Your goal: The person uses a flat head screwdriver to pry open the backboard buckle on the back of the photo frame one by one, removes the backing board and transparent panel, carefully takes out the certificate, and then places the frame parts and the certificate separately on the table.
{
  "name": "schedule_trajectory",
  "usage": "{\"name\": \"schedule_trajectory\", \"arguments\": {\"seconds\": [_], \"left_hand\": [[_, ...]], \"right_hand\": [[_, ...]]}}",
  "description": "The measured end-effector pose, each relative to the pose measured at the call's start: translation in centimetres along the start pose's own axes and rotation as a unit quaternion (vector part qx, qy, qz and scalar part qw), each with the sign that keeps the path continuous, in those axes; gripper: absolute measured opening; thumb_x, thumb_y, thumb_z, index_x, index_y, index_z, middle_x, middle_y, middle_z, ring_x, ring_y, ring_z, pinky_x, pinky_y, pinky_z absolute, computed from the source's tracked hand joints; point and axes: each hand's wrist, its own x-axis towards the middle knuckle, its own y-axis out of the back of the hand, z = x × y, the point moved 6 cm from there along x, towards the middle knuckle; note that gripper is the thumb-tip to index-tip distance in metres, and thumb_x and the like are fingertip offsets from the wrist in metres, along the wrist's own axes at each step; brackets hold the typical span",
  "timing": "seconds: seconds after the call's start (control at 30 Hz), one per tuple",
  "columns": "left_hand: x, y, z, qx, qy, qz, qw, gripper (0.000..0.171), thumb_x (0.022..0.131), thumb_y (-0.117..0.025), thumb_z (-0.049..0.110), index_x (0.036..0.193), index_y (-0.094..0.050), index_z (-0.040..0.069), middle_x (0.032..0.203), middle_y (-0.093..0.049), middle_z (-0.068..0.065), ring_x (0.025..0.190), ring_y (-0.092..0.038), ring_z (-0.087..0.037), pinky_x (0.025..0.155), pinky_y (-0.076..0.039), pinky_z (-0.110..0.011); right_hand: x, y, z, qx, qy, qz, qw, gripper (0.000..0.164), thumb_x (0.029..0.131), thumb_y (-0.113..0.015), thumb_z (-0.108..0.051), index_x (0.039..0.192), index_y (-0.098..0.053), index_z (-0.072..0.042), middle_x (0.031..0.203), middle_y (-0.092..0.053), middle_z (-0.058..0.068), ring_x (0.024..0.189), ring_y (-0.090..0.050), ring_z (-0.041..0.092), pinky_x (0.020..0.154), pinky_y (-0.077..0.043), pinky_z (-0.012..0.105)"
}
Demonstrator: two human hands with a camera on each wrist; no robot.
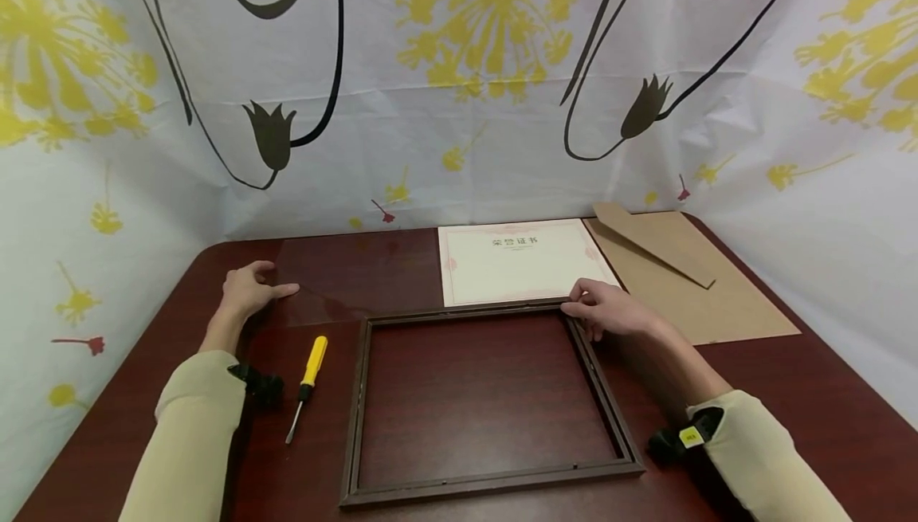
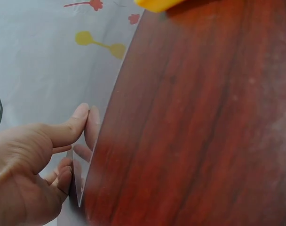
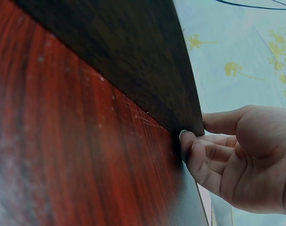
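Note:
An empty dark brown picture frame (image 1: 495, 488) lies on the table, with bare tabletop showing inside it. My right hand (image 1: 610, 311) grips its far right corner. In the right wrist view the thumb is on one side of the frame corner (image 3: 147, 56) and the curled fingers are on the other. At the far left, my left hand (image 1: 247, 291) holds the left edge of a clear sheet (image 1: 358, 271). The left wrist view has the thumb over the sheet (image 2: 110, 108), where it is mirrored, with the other fingers curled at the edge.
A yellow-handled screwdriver (image 1: 313, 363) lies left of the frame. Behind the frame lies a printed certificate (image 1: 523, 267), beside a brown backing board (image 1: 724, 307) with a raised flap (image 1: 649, 247). Patterned white cloth (image 1: 459, 147) hangs around the table.

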Motion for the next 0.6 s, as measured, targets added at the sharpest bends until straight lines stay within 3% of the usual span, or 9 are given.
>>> {"name": "schedule_trajectory", "arguments": {"seconds": [0.2,0.6], "left_hand": [[0.01,-0.36,0.11,0.006,-0.021,0.006,0.9997,0.076,0.096,-0.071,0.031,0.151,-0.036,-0.007,0.144,-0.036,-0.039,0.138,-0.015,-0.061,0.109,-0.023,-0.068],[-0.17,-0.42,0.25,0.006,-0.046,0.022,0.9987,0.07,0.098,-0.069,0.03,0.148,-0.04,-0.009,0.142,-0.039,-0.039,0.136,-0.018,-0.06,0.108,-0.022,-0.068]], "right_hand": [[-0.03,0.01,0.06,-0.001,0.0,-0.001,1.0,0.021,0.104,-0.059,-0.019,0.097,-0.05,-0.001,0.065,-0.056,0.008,0.055,-0.061,0.026,0.055,-0.055,0.037],[-0.09,-0.09,0.01,0.01,-0.001,0.0,1.0,0.021,0.104,-0.059,-0.019,0.097,-0.05,-0.001,0.065,-0.055,0.008,0.054,-0.06,0.025,0.055,-0.055,0.037]]}}
